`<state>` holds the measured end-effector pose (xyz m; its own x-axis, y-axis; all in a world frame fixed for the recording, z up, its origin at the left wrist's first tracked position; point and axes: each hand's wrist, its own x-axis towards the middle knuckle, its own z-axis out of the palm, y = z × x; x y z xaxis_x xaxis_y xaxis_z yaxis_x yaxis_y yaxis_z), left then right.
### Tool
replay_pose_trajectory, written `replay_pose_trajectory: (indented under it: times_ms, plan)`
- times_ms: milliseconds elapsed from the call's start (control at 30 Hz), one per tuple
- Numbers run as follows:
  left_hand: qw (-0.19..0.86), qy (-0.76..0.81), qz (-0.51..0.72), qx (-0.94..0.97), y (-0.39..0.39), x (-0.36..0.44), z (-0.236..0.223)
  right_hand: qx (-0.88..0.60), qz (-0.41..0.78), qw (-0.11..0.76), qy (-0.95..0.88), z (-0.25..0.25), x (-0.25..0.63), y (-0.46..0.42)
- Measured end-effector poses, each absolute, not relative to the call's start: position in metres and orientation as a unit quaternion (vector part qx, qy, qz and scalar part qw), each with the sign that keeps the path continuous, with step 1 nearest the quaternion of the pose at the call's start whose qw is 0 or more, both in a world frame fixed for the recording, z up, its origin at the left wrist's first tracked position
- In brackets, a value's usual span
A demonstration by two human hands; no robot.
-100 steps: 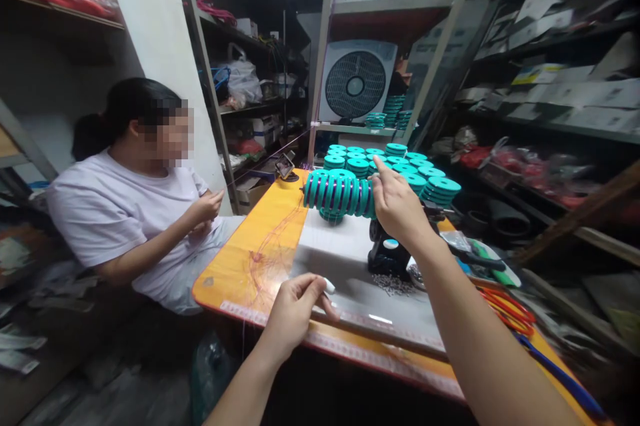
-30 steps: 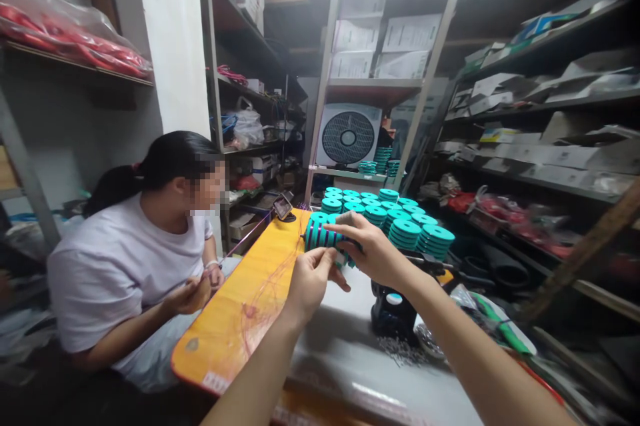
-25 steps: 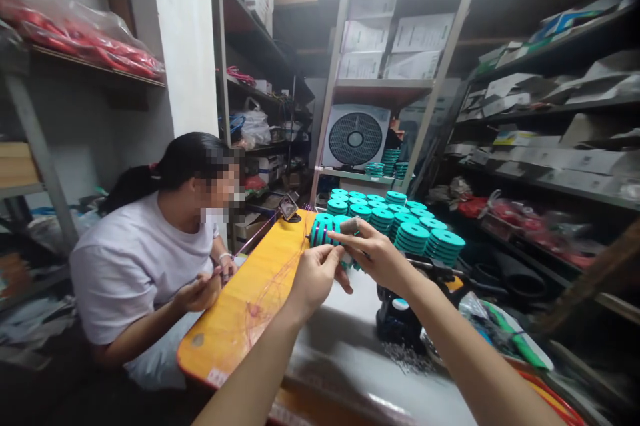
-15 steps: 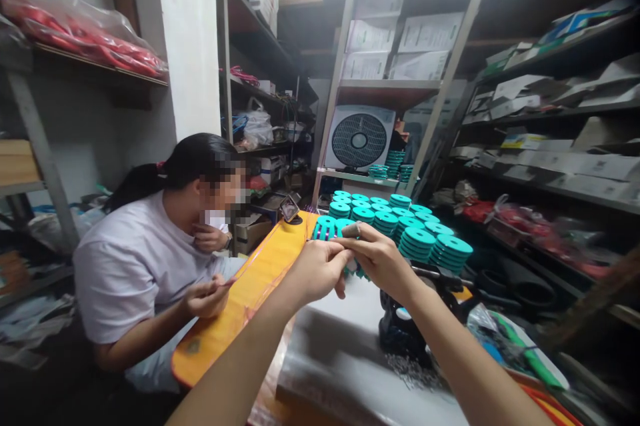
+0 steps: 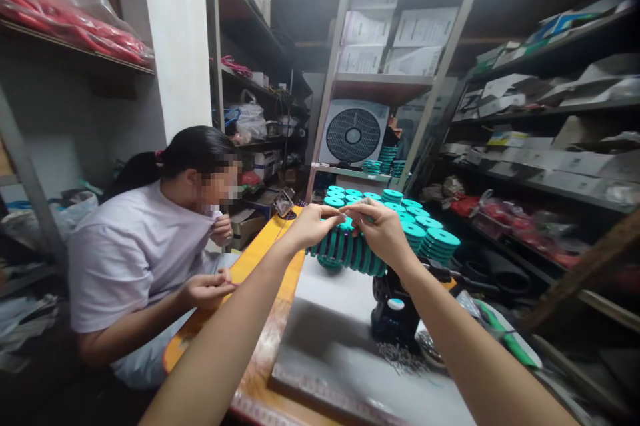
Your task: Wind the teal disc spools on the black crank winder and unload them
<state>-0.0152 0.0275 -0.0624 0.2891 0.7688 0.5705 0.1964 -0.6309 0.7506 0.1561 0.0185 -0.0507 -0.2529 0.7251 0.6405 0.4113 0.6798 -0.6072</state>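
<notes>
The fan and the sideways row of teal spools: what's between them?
In the head view, stacks of teal spools stand between, behind the left hand and right hand.

A fan (image 5: 353, 135) stands on a shelf (image 5: 345, 173) — white boxes (image 5: 425, 27) above.

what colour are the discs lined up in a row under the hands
The discs are teal, seen best in the head view.
</notes>
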Motion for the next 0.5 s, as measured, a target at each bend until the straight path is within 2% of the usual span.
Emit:
replay_pose_trajectory:
  times_ms: [500]
  plan:
    - [0.325, 0.326, 0.559, 0.69, 0.038, -0.004, -0.072, -0.402, 0.244, 0.495, -0.731, -0.05, 0.158, 0.025]
